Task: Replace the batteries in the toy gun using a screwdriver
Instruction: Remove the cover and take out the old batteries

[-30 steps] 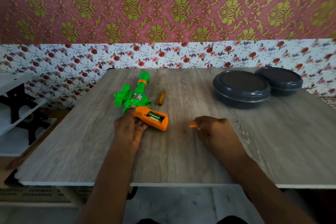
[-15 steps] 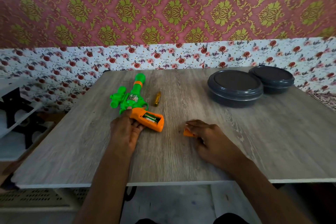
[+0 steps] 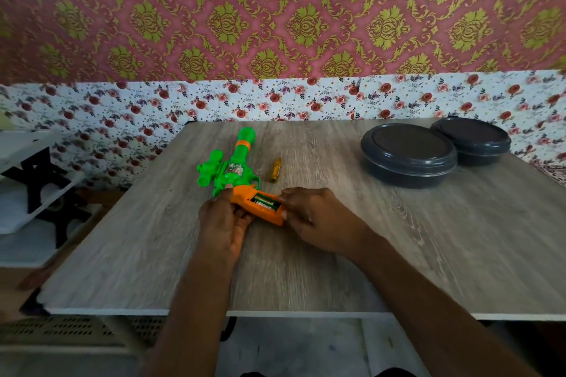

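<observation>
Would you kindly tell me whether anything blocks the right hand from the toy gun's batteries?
Nothing visible does: the batteries lie uncovered in the toy gun, the right hand pinches the gun's end beside them, and the left hand grips the other side.

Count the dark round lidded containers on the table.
2. The nearer container sits on the table's right side; the farther container is behind it to the right, partly covered by it.

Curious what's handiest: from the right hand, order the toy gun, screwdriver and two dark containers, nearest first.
1. toy gun, handle held by the right hand
2. screwdriver, just beyond the gun
3. nearer dark container, back right
4. farther dark container, behind that one
</observation>
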